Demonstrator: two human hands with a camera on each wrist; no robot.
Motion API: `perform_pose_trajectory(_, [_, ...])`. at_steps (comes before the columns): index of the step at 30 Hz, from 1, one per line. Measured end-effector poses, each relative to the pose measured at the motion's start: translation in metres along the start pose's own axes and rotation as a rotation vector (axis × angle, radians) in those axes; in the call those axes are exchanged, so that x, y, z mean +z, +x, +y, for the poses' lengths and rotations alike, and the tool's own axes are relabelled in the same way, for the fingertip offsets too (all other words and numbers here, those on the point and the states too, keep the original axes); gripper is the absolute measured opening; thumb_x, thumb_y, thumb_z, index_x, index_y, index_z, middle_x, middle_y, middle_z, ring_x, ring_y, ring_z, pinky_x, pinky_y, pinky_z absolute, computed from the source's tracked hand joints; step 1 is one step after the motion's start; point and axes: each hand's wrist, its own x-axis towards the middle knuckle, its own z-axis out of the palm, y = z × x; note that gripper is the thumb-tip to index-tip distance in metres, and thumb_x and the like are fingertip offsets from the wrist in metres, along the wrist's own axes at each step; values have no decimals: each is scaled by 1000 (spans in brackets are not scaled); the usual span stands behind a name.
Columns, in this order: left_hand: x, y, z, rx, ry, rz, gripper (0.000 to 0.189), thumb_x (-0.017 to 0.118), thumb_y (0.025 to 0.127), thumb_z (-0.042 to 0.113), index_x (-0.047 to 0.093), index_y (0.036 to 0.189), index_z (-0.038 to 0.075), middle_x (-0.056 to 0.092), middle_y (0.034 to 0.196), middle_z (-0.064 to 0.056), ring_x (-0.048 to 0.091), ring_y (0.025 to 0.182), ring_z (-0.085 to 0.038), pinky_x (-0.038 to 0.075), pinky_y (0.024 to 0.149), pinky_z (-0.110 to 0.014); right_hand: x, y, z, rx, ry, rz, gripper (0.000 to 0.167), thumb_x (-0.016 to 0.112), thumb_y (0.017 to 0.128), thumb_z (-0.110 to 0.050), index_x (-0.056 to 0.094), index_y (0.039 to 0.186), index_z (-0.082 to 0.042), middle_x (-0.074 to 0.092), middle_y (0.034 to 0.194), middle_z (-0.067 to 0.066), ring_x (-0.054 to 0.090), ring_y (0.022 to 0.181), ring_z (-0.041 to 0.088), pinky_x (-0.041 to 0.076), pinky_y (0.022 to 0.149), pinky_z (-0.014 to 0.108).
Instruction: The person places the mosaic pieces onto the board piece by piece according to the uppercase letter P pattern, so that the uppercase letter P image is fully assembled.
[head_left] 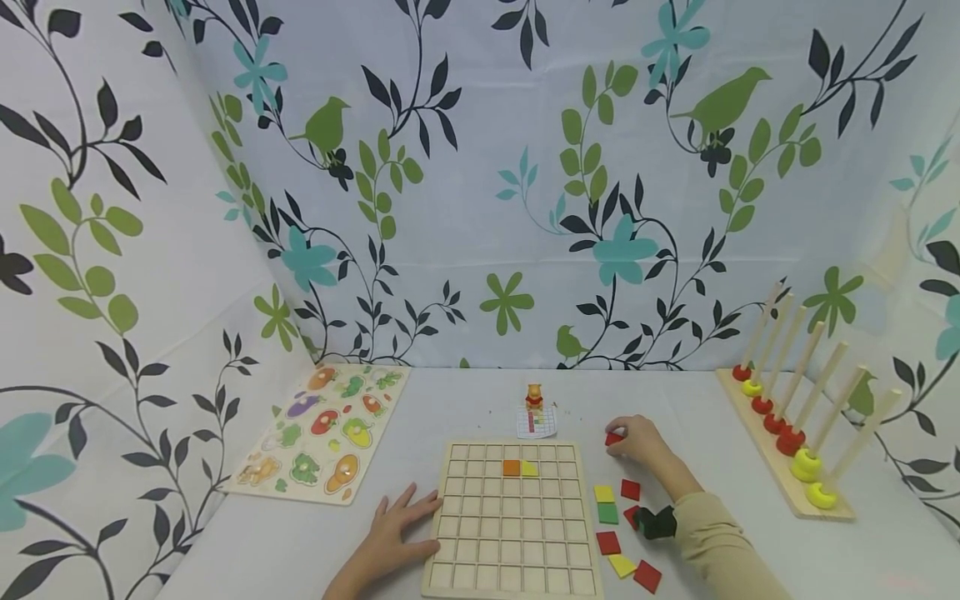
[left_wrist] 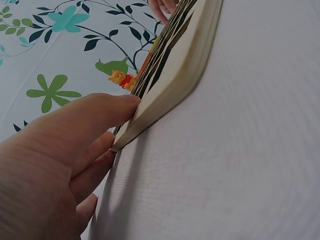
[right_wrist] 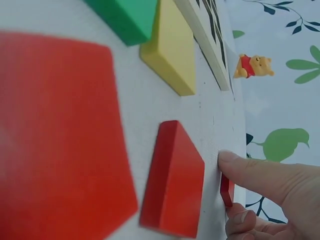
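A wooden grid board (head_left: 517, 533) lies in front of me, with an orange tile (head_left: 512, 467) and a yellow tile (head_left: 529, 468) in its upper cells. My left hand (head_left: 393, 537), fingers spread, rests against the board's left edge; in the left wrist view its thumb and fingertips touch the corner. To the board's upper right, my right hand (head_left: 637, 442) pinches a red square tile (right_wrist: 227, 190) between thumb and fingers, close over the table. Several loose tiles lie right of the board, among them a green tile (head_left: 607, 512) and a red tile (head_left: 630, 489).
A small bear figure (head_left: 534, 396) stands behind the board by a printed colour card (head_left: 536, 422). At left lies a vegetable puzzle board (head_left: 300, 479); at right, a wooden peg rack (head_left: 787, 467) with red and yellow pieces. A patterned cloth (head_left: 465, 208) hangs behind.
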Motion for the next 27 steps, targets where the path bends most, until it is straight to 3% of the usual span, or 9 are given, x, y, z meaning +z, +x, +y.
perform_pose_trajectory(16, [0,2,-1,-12,0,2,54,70,75,36,58,119,8,49,127,-10,21,125,-44,-3,91,-69,1,3,1,-64,-10,9,24,71,74,-4,65,97,-4,58,91,11,51,81,25,49,73,39])
perform_pose_trajectory(27, [0,1,-1,-1,-7,-10,52,70,75,32,57,119,7,49,127,-14,21,123,-48,-5,88,-71,-10,-5,-28,-196,-45,8,24,70,76,-5,65,99,-3,56,84,8,49,76,22,47,66,35])
